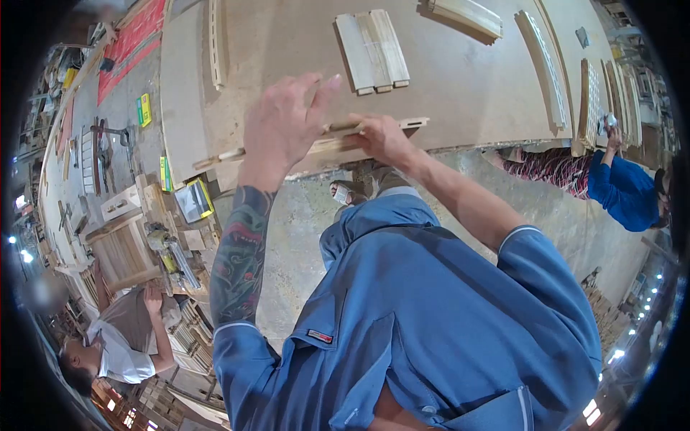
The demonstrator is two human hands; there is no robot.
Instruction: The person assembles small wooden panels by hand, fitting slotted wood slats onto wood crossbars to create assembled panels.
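Observation:
Along the near edge of the workbench (287, 57) lies a long, narrow wooden strip (338, 143). My right hand (388, 140) is closed on this strip, fingers wrapped over it near its right end. My left hand (284, 122) is raised over the strip farther left, thumb and fingers apart and nothing in them. It hides part of the wood beneath. Beyond my hands, a bundle of pale slats (370, 50) rests on the bench top.
More wood lies on the bench: a bundle (466, 16), a slotted strip (543, 68) and another at left (217, 43). A yellow-edged box (194, 201) is at left. One person (126, 337) works at lower left, another in blue (622, 188) at right.

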